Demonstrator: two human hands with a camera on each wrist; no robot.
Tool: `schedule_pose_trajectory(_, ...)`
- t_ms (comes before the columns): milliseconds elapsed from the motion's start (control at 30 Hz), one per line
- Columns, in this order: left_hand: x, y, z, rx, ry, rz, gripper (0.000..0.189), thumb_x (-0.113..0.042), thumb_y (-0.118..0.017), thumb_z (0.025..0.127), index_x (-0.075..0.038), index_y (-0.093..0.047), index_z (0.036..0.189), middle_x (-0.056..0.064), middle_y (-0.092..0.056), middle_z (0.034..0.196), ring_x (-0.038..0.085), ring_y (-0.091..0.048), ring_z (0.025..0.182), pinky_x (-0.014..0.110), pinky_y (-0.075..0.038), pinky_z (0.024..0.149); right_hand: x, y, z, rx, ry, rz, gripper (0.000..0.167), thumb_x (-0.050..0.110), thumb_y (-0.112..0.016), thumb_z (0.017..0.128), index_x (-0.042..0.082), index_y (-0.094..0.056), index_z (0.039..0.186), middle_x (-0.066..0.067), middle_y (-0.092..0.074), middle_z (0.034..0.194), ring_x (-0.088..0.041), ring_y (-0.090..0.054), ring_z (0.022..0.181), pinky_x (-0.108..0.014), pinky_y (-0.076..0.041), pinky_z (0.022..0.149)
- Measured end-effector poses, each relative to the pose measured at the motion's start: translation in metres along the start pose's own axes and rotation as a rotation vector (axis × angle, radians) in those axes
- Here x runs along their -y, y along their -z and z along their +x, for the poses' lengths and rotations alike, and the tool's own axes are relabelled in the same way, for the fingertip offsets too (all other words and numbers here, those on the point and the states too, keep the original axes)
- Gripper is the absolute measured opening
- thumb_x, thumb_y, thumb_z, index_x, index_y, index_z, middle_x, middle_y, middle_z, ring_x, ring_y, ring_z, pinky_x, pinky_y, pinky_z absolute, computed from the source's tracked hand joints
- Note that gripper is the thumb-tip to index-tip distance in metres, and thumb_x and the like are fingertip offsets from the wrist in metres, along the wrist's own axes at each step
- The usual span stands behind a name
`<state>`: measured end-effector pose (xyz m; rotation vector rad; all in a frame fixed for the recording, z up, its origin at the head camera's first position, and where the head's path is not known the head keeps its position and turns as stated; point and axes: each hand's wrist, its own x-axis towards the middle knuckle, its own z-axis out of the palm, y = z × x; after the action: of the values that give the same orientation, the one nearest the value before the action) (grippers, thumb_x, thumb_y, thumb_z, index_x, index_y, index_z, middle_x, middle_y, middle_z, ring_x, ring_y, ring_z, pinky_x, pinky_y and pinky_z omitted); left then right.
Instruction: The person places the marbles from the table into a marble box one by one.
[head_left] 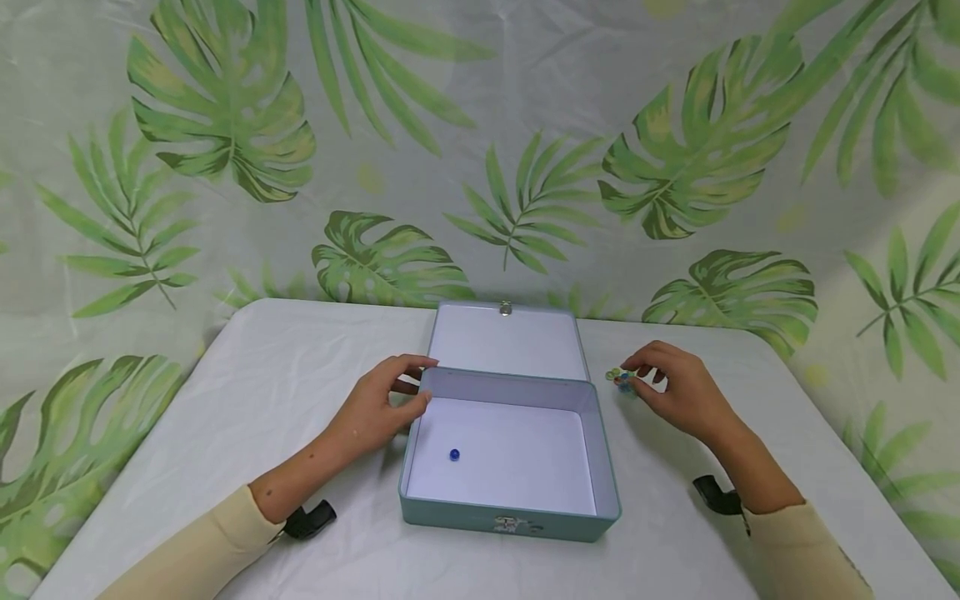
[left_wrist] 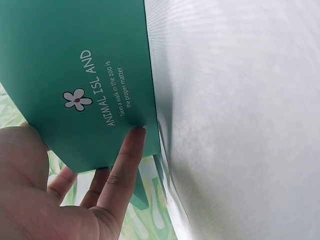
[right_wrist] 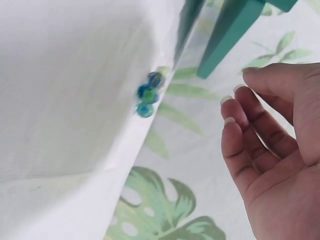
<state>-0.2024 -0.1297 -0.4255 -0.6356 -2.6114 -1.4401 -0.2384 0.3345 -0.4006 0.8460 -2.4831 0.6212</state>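
A green tin box (head_left: 510,521) stands on the table with its lid (head_left: 506,342) laid open behind it. Inside, toward the left, lies a single blue marble (head_left: 454,455). My left hand (head_left: 378,400) holds the box's back left corner, thumb at the left rim. In the left wrist view, one straight finger (left_wrist: 120,175) presses the printed outer side. My right hand (head_left: 678,387) hovers by a small cluster of glass marbles (right_wrist: 146,96) right of the box. Its fingers are loosely bent, thumb and fingertips apart, with nothing visible between them.
A white cloth (head_left: 315,350) covers the table. Behind and beside it hangs a leaf-patterned sheet (head_left: 547,75). The lid's metal clasp (head_left: 506,308) is at its far edge; the box's front carries a latch (head_left: 510,523). Black straps (head_left: 717,495) circle the wrists.
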Motion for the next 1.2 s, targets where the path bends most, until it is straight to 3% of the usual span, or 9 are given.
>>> schedule_pose_trajectory(500, -0.001, 0.0, 0.0, -0.001, 0.018, -0.006, 0.045, -0.02, -0.071, 0.102, -0.025, -0.061, 0.145, 0.007, -0.063, 0.131, 0.028, -0.072, 0.112, 0.036, -0.064, 0.084, -0.02, -0.005, -0.011, 0.145, -0.116, -0.066, 0.019, -0.007, -0.081, 0.084, 0.006, -0.079, 0.097, -0.005, -0.072, 0.095, -0.027, -0.067, 0.084, -0.037, -0.055, 0.067)
schedule_pose_trajectory(700, 0.001, -0.001, 0.0, -0.006, -0.005, -0.011, 0.046, -0.017, -0.072, 0.102, -0.023, -0.061, 0.146, 0.008, -0.064, 0.131, 0.028, -0.072, 0.111, 0.038, -0.064, 0.085, -0.022, -0.005, -0.012, 0.234, -0.173, -0.061, 0.014, -0.002, -0.079, 0.088, 0.006, -0.078, 0.1, -0.006, -0.072, 0.098, -0.026, -0.067, 0.086, -0.039, -0.055, 0.07)
schedule_pose_trajectory(1200, -0.001, 0.001, -0.001, 0.002, -0.004, -0.024, 0.045, -0.018, -0.071, 0.102, -0.024, -0.061, 0.146, 0.006, -0.063, 0.131, 0.026, -0.072, 0.111, 0.039, -0.063, 0.087, -0.022, -0.008, -0.011, 0.336, -0.207, -0.055, 0.014, -0.001, -0.083, 0.085, 0.009, -0.078, 0.093, 0.001, -0.071, 0.091, -0.019, -0.065, 0.08, -0.037, -0.055, 0.07)
